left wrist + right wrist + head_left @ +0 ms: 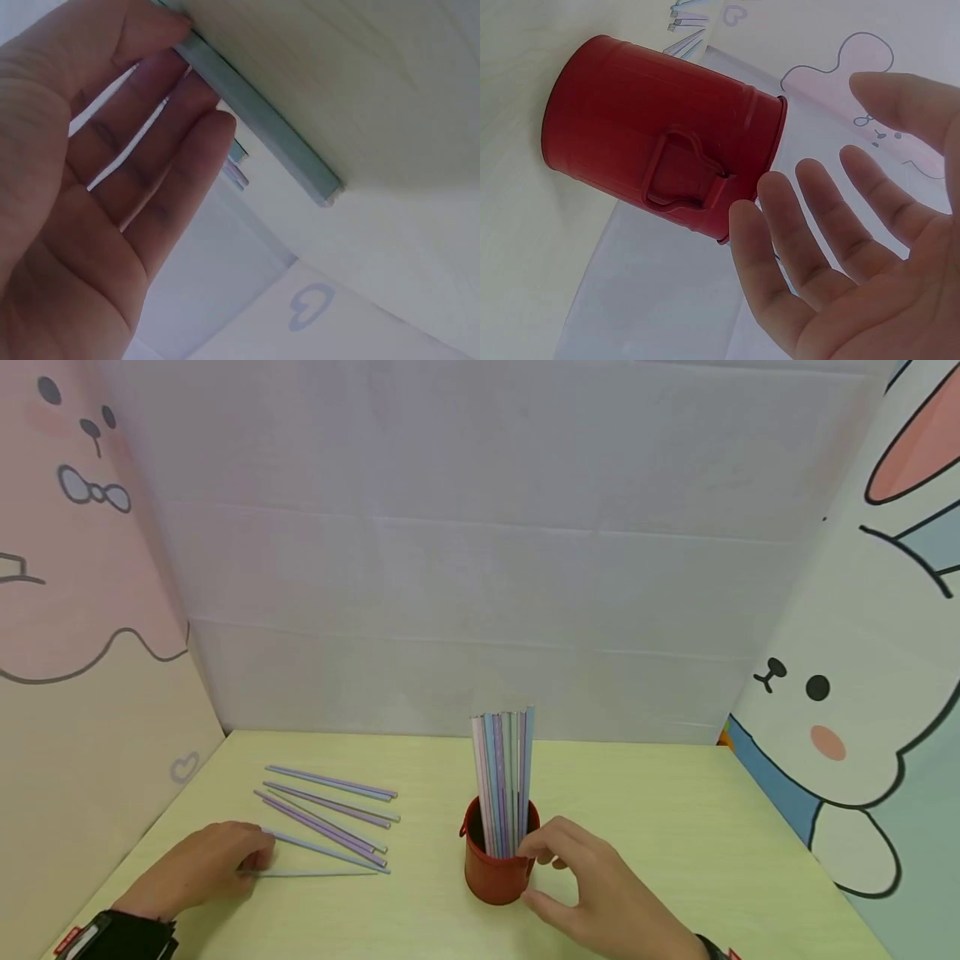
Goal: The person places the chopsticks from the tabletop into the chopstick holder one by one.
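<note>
My left hand (206, 864) pinches the near end of a pale green pencil (262, 124) with thumb and fingertips. That pencil lies low over the table, pointing right. Just beyond it, several pastel purple, blue and green pencils (322, 835) are spread on the table. A red metal bucket (495, 881) stands upright at the centre, with a bundle of pastel pencils (504, 777) upright inside. My right hand (596, 889) is beside the bucket, fingers loosely bent and apart, fingertips right at its rim. In the right wrist view the palm holds nothing, and a side handle (682, 172) shows on the bucket.
The pale yellow table (637, 810) meets a white back sheet (480, 568). A pink and cream printed panel (90, 610) borders the left side, and a panel with a rabbit drawing (847, 710) the right.
</note>
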{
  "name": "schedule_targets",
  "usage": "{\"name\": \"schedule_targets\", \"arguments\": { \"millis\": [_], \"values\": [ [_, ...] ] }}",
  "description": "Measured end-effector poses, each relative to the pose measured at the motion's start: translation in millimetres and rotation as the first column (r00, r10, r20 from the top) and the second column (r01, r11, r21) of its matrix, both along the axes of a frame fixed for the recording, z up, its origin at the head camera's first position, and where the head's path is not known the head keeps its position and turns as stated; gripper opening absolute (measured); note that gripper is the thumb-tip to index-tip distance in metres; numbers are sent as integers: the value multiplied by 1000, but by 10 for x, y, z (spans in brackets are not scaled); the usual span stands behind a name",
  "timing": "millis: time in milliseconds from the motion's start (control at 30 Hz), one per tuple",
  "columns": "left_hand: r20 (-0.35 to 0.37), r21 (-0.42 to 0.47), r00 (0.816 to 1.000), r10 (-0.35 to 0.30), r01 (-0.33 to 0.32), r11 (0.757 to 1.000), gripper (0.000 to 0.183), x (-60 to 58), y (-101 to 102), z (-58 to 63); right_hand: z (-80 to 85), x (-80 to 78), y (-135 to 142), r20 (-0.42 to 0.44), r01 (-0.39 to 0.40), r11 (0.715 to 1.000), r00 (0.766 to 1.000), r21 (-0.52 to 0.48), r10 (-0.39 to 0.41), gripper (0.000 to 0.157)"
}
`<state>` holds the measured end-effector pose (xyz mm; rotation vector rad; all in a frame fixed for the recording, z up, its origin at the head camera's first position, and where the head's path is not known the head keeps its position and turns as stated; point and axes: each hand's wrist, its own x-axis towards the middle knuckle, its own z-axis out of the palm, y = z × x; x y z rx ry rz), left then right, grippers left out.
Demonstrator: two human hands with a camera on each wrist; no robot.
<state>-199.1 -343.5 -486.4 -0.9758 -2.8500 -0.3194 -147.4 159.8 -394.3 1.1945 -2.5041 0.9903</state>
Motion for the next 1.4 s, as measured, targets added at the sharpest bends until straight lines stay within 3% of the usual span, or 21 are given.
{"name": "schedule_targets", "arguments": {
  "millis": [200,400,633,733,933,1233,1400],
  "values": [
    [12,44,991,-133,132,990,38,35,101,57,9,4,12,-25,11,1000,1000,7,-11,34],
    [7,101,980,-201,199,975,37,165,427,336,26,13,2,-50,33,998,998,53,-31,35],
    [-139,123,945,-296,314,942,38,289,898,615,52,60,-118,-144,28,996,989,81,-16,37],
    [-160,120,932,-325,345,931,36,328,1092,707,48,66,-206,-221,14,995,975,96,7,37],
    [-138,96,932,-335,349,932,31,375,1470,841,39,76,-403,-257,8,989,966,148,31,36],
    [-99,105,946,-307,317,943,26,376,1955,893,-21,78,-585,-295,70,959,955,276,16,26],
    [-142,114,944,-298,314,942,27,394,2115,893,-65,80,-622,-378,111,955,926,276,2,25]
  ]
}}
